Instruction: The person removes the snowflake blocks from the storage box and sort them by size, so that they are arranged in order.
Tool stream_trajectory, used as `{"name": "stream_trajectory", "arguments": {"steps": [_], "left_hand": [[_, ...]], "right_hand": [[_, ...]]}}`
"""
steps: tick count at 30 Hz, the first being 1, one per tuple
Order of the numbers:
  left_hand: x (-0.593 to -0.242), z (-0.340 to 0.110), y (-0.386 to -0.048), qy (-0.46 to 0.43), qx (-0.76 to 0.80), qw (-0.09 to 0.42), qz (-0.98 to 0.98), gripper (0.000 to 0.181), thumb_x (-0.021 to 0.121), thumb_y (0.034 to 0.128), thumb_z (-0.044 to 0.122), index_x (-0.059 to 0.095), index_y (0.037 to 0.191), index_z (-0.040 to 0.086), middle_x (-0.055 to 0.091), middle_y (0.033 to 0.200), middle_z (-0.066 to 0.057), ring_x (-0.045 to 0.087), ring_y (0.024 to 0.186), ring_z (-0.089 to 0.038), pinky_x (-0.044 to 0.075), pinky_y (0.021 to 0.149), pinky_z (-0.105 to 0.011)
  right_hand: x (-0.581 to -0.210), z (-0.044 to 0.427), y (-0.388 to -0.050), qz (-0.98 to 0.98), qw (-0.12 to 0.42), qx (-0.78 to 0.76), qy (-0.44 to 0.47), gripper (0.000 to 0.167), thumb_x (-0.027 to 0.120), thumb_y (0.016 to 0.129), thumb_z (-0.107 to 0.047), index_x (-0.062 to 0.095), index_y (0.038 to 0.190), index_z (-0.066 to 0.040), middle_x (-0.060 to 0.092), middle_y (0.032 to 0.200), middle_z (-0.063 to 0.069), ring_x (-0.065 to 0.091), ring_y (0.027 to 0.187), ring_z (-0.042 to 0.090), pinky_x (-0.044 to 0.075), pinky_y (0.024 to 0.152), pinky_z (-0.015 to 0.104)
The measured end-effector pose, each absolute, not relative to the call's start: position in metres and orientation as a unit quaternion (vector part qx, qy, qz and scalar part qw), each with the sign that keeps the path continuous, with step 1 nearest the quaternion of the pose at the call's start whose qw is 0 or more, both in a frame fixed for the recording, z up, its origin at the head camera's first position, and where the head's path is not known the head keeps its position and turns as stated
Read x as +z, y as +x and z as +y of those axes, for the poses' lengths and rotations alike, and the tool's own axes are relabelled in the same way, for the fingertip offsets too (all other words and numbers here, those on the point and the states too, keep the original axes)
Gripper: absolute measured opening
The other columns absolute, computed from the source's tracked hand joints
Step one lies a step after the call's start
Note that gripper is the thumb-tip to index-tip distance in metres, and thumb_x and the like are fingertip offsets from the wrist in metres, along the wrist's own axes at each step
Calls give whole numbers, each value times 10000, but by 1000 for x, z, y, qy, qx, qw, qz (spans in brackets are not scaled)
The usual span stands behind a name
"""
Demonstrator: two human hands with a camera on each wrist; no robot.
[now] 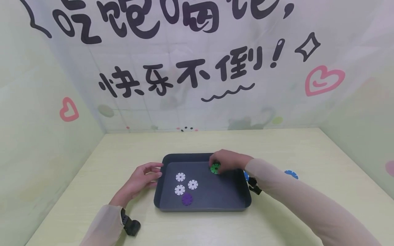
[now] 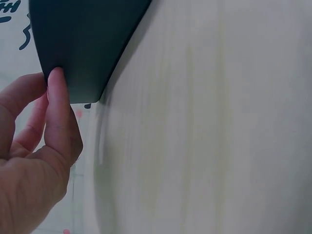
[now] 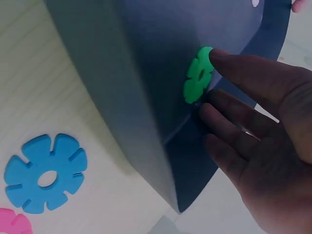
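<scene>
A dark grey tray (image 1: 212, 198) lies on the table in the head view. At its left side, my left hand (image 1: 140, 179) holds the wall near the rim; the left wrist view shows thumb and fingers (image 2: 58, 105) meeting at the edge. My right hand (image 1: 229, 160) reaches over the tray's back right corner. Between its thumb and fingers it pinches a green notched plastic disc (image 3: 199, 75), which stands tilted near the tray floor. Inside the tray's left half lie white discs (image 1: 193, 185) and a purple disc (image 1: 187, 199).
Right of the tray, a blue disc (image 3: 46, 173) lies on the table with part of a pink disc (image 3: 12, 222) beside it. Another blue disc (image 1: 291, 174) shows beyond the right forearm. A printed wall (image 1: 184, 112) closes off the back.
</scene>
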State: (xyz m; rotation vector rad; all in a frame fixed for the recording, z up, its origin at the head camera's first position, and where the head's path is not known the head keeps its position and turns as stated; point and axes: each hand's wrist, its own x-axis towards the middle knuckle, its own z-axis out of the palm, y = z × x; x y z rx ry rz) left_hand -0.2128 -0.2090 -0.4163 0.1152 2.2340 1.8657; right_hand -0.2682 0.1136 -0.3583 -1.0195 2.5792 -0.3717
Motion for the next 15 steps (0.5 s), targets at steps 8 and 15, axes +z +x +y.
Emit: {"name": "stream_trajectory", "arguments": {"steps": [8,15], "left_hand": [[-418,-209,-214,40,639,116,759,456,645,847,61,489,1264,-36,501,1038,-148,594,872,-203,548,726,-336],[-417,-209,-213,45,633,116,764,457,639,851,72,483,1265,-41,499,1040,-148,587,881,-198,549,720,-327]], "right_hand": [[-365,114,-270,907,157,-105,-375,293,702,710,55,678,986,-41,604,948,41,511,836,188,467,749,296],[-364,114,-268,898,135,-98,-407,245,704,686,63,665,919,-1,583,876,56,486,761,162,477,699,300]]}}
